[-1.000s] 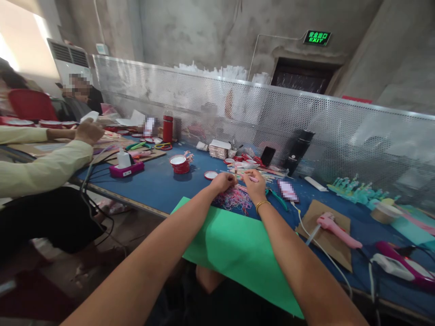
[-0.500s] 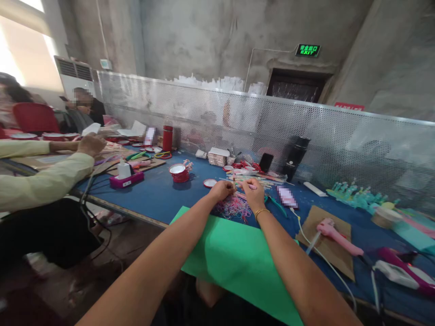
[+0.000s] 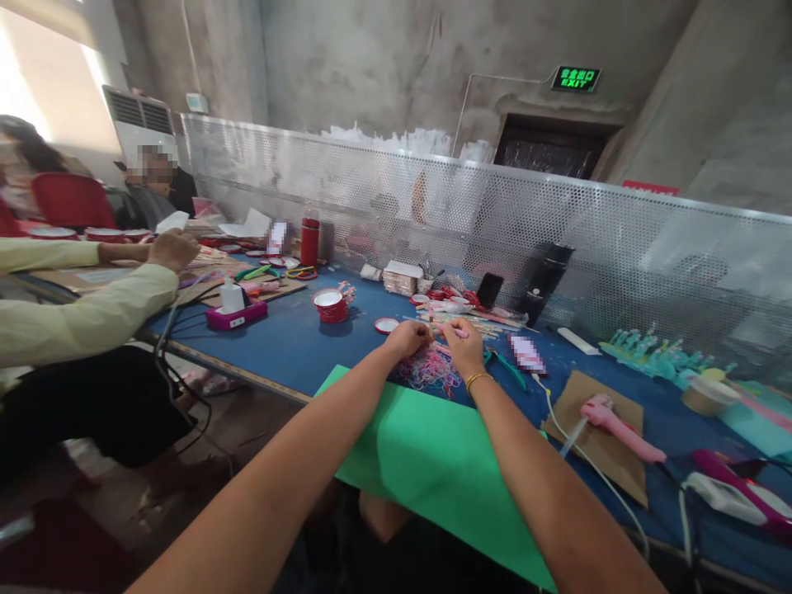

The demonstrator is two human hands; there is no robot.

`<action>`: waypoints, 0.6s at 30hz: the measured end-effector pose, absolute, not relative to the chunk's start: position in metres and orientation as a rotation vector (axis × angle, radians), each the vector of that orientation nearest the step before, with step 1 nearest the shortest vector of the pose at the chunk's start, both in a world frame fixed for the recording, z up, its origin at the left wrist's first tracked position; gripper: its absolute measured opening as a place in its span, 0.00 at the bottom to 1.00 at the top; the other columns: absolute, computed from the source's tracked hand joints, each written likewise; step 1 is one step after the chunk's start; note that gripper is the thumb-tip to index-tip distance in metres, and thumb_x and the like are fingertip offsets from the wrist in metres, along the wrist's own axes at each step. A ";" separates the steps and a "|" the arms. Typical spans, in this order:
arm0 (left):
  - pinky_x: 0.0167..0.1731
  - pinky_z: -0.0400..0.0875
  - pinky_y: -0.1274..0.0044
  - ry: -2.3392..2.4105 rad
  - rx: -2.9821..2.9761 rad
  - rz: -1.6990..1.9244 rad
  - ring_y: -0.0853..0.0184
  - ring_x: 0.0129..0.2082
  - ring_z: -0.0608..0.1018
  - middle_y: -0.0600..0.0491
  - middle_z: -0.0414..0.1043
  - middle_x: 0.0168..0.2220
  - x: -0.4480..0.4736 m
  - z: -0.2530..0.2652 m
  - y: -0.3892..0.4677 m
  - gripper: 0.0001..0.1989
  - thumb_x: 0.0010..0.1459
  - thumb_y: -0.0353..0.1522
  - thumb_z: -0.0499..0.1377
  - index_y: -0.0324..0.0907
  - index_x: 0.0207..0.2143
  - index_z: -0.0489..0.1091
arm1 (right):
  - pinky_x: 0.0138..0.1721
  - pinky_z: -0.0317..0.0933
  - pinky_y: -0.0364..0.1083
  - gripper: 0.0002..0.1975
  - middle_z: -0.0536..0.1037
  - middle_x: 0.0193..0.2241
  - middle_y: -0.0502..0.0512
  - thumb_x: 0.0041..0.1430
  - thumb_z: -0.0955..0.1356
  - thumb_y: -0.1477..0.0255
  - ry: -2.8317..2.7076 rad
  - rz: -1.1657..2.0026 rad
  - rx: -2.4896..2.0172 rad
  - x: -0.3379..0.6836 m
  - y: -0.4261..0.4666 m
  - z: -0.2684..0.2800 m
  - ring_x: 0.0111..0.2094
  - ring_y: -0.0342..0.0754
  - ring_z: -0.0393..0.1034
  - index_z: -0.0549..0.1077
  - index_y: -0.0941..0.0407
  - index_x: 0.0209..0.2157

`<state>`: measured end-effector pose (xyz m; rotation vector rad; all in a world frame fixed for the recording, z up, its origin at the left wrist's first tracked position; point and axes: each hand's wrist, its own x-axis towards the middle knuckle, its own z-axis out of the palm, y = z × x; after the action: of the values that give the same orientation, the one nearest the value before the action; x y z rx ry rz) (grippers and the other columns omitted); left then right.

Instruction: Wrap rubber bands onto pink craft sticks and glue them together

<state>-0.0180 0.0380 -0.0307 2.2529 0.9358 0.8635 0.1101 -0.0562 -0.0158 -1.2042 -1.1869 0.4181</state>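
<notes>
My left hand (image 3: 412, 337) is closed, its fingers pinching a thin upright brownish piece (image 3: 431, 316) that is too small to name. Close beside it, my right hand (image 3: 465, 346) wraps round a slim pink pen-like stick (image 3: 459, 332), its far end near the left fingertips. Under both hands lies a tangled heap of thin multicoloured loops (image 3: 433, 373) on the blue tabletop (image 3: 285, 351). A green sheet (image 3: 426, 450) covers the table's front edge and hangs down below my forearms.
Teal-handled pliers (image 3: 511, 373) lie right of my hand. A pink glue gun (image 3: 622, 425) rests on cardboard (image 3: 572, 404), its cable nearby. Stacked red-rimmed tins (image 3: 331, 307) stand left. A co-worker's hand (image 3: 174, 249) is farther left. A perforated metal screen (image 3: 371, 190) runs behind.
The whole view has shifted slightly, with the scene moving a little right and up. Both hands keep nearly the same pose and hold, with only small finger movement.
</notes>
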 end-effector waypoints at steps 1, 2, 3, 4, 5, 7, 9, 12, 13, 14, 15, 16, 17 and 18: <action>0.24 0.56 0.80 0.929 2.253 0.868 0.73 0.22 0.64 0.56 0.68 0.20 -0.018 -0.031 0.038 0.11 0.49 0.35 0.56 0.36 0.24 0.74 | 0.22 0.67 0.43 0.10 0.77 0.26 0.50 0.50 0.64 0.61 -1.190 0.417 -1.205 0.110 -0.056 -0.015 0.28 0.48 0.72 0.70 0.53 0.26; 0.24 0.56 0.80 0.922 2.250 0.872 0.73 0.22 0.65 0.56 0.68 0.21 -0.018 -0.031 0.038 0.12 0.49 0.36 0.56 0.36 0.24 0.73 | 0.22 0.67 0.43 0.10 0.77 0.26 0.50 0.50 0.64 0.61 -1.191 0.412 -1.207 0.111 -0.057 -0.015 0.28 0.48 0.72 0.70 0.53 0.26; 0.24 0.57 0.80 0.918 2.243 0.877 0.73 0.22 0.65 0.56 0.68 0.21 -0.018 -0.031 0.038 0.12 0.49 0.36 0.56 0.36 0.23 0.73 | 0.22 0.67 0.43 0.10 0.77 0.25 0.50 0.50 0.64 0.62 -1.189 0.402 -1.212 0.112 -0.057 -0.014 0.28 0.48 0.72 0.70 0.53 0.26; 0.24 0.57 0.80 0.913 2.235 0.883 0.72 0.23 0.65 0.55 0.69 0.21 -0.018 -0.031 0.038 0.12 0.49 0.37 0.57 0.36 0.23 0.73 | 0.23 0.67 0.43 0.10 0.77 0.25 0.50 0.50 0.64 0.62 -1.187 0.382 -1.217 0.113 -0.058 -0.013 0.28 0.48 0.72 0.70 0.53 0.25; 0.24 0.58 0.80 0.910 2.229 0.886 0.72 0.23 0.66 0.55 0.70 0.22 -0.018 -0.031 0.038 0.12 0.49 0.37 0.57 0.37 0.23 0.73 | 0.25 0.67 0.44 0.09 0.77 0.25 0.50 0.50 0.65 0.62 -1.185 0.356 -1.223 0.114 -0.058 -0.012 0.27 0.47 0.72 0.70 0.53 0.25; 0.25 0.58 0.80 0.916 2.230 0.888 0.72 0.23 0.66 0.55 0.70 0.23 -0.018 -0.030 0.038 0.13 0.49 0.38 0.58 0.37 0.23 0.73 | 0.29 0.68 0.45 0.09 0.77 0.24 0.50 0.50 0.65 0.63 -1.185 0.303 -1.231 0.116 -0.060 -0.010 0.27 0.48 0.72 0.69 0.53 0.23; 0.25 0.58 0.80 0.926 2.248 0.880 0.72 0.23 0.66 0.55 0.70 0.22 -0.019 -0.028 0.038 0.13 0.48 0.38 0.58 0.37 0.23 0.74 | 0.32 0.68 0.46 0.09 0.77 0.23 0.50 0.50 0.65 0.63 -1.191 0.280 -1.221 0.117 -0.061 -0.009 0.27 0.48 0.72 0.69 0.53 0.23; 0.25 0.58 0.80 0.931 2.266 0.864 0.72 0.23 0.66 0.55 0.70 0.22 -0.019 -0.027 0.036 0.13 0.48 0.38 0.57 0.37 0.24 0.75 | 0.33 0.67 0.46 0.09 0.77 0.23 0.49 0.50 0.65 0.64 -1.205 0.277 -1.200 0.116 -0.060 -0.010 0.27 0.47 0.71 0.69 0.53 0.23; 0.25 0.58 0.80 0.934 2.269 0.861 0.72 0.22 0.66 0.55 0.70 0.22 -0.019 -0.026 0.036 0.12 0.48 0.37 0.57 0.37 0.25 0.75 | 0.33 0.67 0.46 0.09 0.77 0.23 0.49 0.51 0.64 0.64 -1.217 0.273 -1.200 0.115 -0.060 -0.011 0.27 0.47 0.71 0.69 0.53 0.23; 0.25 0.58 0.79 0.940 2.273 0.859 0.72 0.22 0.65 0.55 0.70 0.21 -0.019 -0.026 0.035 0.12 0.48 0.37 0.57 0.37 0.25 0.75 | 0.33 0.67 0.46 0.09 0.77 0.24 0.49 0.51 0.64 0.64 -1.231 0.266 -1.206 0.115 -0.059 -0.012 0.27 0.47 0.71 0.69 0.53 0.24; 0.25 0.58 0.79 0.946 2.278 0.860 0.72 0.22 0.65 0.56 0.69 0.21 -0.019 -0.026 0.035 0.12 0.48 0.37 0.57 0.37 0.25 0.75 | 0.32 0.67 0.46 0.09 0.77 0.24 0.49 0.51 0.64 0.64 -1.245 0.261 -1.214 0.115 -0.058 -0.012 0.28 0.47 0.71 0.70 0.53 0.24; 0.25 0.57 0.79 0.948 2.285 0.862 0.72 0.21 0.64 0.56 0.69 0.20 -0.019 -0.026 0.035 0.12 0.48 0.37 0.57 0.37 0.24 0.75 | 0.31 0.66 0.45 0.09 0.77 0.24 0.49 0.51 0.64 0.63 -1.256 0.259 -1.223 0.115 -0.057 -0.013 0.28 0.48 0.71 0.70 0.53 0.25; 0.25 0.57 0.80 0.948 2.291 0.865 0.72 0.21 0.64 0.56 0.68 0.20 -0.019 -0.026 0.036 0.12 0.48 0.37 0.57 0.37 0.24 0.75 | 0.30 0.66 0.45 0.09 0.77 0.24 0.49 0.51 0.64 0.63 -1.259 0.263 -1.230 0.115 -0.057 -0.014 0.28 0.48 0.71 0.70 0.53 0.25; 0.24 0.57 0.80 0.948 2.293 0.870 0.72 0.21 0.64 0.56 0.68 0.20 -0.018 -0.027 0.036 0.13 0.48 0.38 0.57 0.37 0.24 0.75 | 0.30 0.66 0.45 0.09 0.77 0.24 0.49 0.51 0.64 0.63 -1.258 0.268 -1.235 0.116 -0.056 -0.014 0.28 0.48 0.71 0.70 0.53 0.25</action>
<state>-0.0185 0.0362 -0.0266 2.2933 0.9481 0.8695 0.1162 -0.0562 -0.0137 -1.2351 -1.2576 0.2679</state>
